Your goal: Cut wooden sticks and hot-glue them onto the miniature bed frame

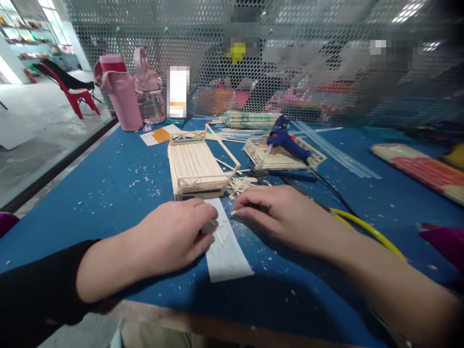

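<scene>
My left hand rests at the left edge of a white paper strip, its fingers curled together; what they hold, if anything, is hidden. Just right of the strip, my right hand pinches a tiny pale stick piece between thumb and finger. Small stick pieces lie on the paper between my hands. Behind my left hand stands a bed-shaped model made of pale sticks. A pile of short sticks lies near its right front corner, behind my right hand.
A blue glue gun rests on a second stick frame. Pliers lie in front. Clear glue sticks and packed sticks are at the back. A pink flask, a bottle and a yellow cable flank the blue table.
</scene>
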A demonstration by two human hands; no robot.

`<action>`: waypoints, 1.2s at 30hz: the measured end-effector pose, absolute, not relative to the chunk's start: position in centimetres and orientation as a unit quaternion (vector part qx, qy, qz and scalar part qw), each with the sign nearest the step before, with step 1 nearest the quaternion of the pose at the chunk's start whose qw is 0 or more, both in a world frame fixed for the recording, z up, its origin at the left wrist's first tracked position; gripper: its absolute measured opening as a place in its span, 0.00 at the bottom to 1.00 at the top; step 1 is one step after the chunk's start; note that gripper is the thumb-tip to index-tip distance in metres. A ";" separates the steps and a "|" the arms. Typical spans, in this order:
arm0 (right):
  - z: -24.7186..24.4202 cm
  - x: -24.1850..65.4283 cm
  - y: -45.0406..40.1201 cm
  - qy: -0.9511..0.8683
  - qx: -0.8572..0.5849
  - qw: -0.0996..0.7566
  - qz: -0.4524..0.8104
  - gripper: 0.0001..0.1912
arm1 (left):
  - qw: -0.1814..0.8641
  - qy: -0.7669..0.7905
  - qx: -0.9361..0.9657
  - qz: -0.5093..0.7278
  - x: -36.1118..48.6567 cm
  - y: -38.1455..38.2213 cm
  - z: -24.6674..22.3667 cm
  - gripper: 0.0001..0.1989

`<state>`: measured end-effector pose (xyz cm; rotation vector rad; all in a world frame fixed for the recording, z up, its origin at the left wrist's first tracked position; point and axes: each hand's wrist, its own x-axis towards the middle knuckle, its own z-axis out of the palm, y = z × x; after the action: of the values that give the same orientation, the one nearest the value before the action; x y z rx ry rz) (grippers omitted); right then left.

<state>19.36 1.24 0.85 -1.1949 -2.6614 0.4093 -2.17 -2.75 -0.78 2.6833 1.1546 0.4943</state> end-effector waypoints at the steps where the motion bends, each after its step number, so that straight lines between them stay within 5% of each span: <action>1: 0.5 19.3 1.1 -0.897 -0.410 0.101 0.127 0.08 | 0.097 0.400 0.900 0.146 -2.0 -2.8 -1.1 0.08; 16: -1.0 17.8 0.8 -0.918 -0.393 0.037 -0.042 0.08 | 0.172 0.345 0.910 0.149 -1.7 -1.9 -2.3 0.12; 26: -1.0 17.5 1.4 -0.893 -0.417 0.125 0.115 0.08 | 0.209 0.403 0.878 0.152 -1.7 -1.9 -1.9 0.08; 36: 0.0 18.7 1.2 -0.898 -0.400 0.118 0.139 0.08 | 0.202 0.401 0.883 0.136 -1.7 -1.9 -1.7 0.08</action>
<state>18.73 1.20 -0.02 -1.1688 -2.6275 0.4075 -1.66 -1.85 -1.71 2.4652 1.1200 0.3793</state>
